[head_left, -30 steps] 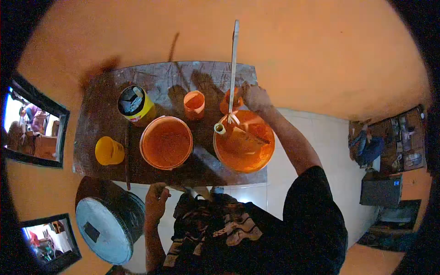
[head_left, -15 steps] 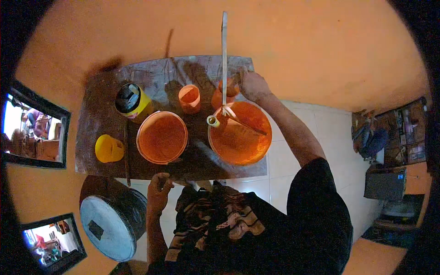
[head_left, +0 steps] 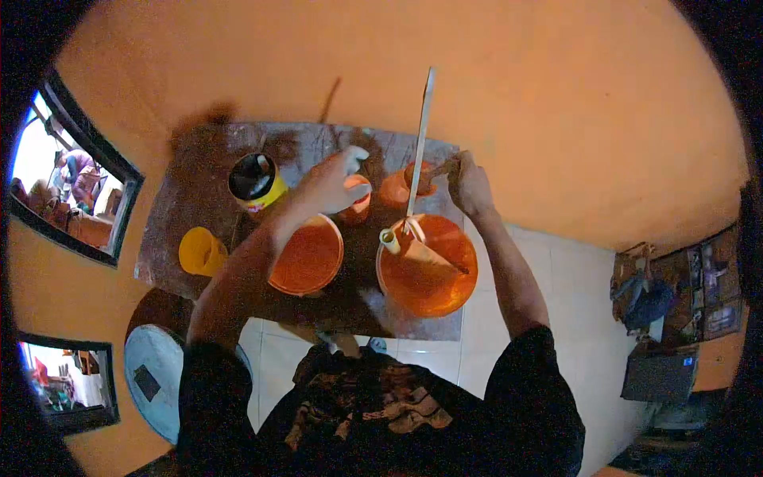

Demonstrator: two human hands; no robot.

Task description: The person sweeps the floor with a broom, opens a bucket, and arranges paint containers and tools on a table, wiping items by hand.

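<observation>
My left hand point(head_left: 334, 181) reaches over the table with its fingers apart, next to a small orange cup point(head_left: 357, 208) that it partly covers. I cannot see it grip the cup. My right hand point(head_left: 470, 189) is closed at the table's far right. A brown, stick-like piece point(head_left: 442, 172) runs from it toward an orange container point(head_left: 395, 191); what exactly it holds is unclear. Below these stands a large orange bucket point(head_left: 459, 298), with a long pale stick point(head_left: 422, 139) rising from it and a pale tube point(head_left: 389, 238) at its rim.
Another orange bucket point(head_left: 310, 258) stands under my left forearm. A yellow-and-black can point(head_left: 272, 195) and a yellow cup point(head_left: 200, 251) are to the left on the table point(head_left: 171, 215). A large round lidded drum point(head_left: 151, 389) sits at lower left; an orange wall rises behind.
My left hand has moved from the table's near edge up and across to the small orange cup. My right hand stays near the orange container. The camera view has shifted.
</observation>
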